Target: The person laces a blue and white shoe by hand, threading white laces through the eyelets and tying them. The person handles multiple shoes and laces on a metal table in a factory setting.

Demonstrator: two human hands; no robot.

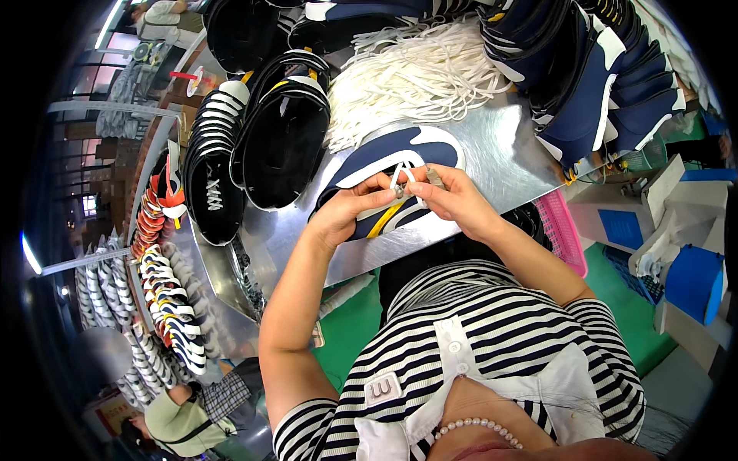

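head view: both the left hand point(350, 211) and right hand point(453, 201) pinch a thin white shoelace point(401, 178) over a navy-and-white shoe upper point(388, 154) lying on the shiny metal table point(500, 161). a heap of loose white laces point(415, 77) lies behind it, with stacked black uppers point(280, 134) to the left and navy uppers point(592, 84) to the right. the fingertips hide the lace's end.

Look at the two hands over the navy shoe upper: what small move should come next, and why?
Probably pull the white lace through the navy upper. Both hands, left hand and right hand, pinch the lace end right over the upper on the metal table, so threading seems under way. Whether it has already passed an eyelet cannot be told.
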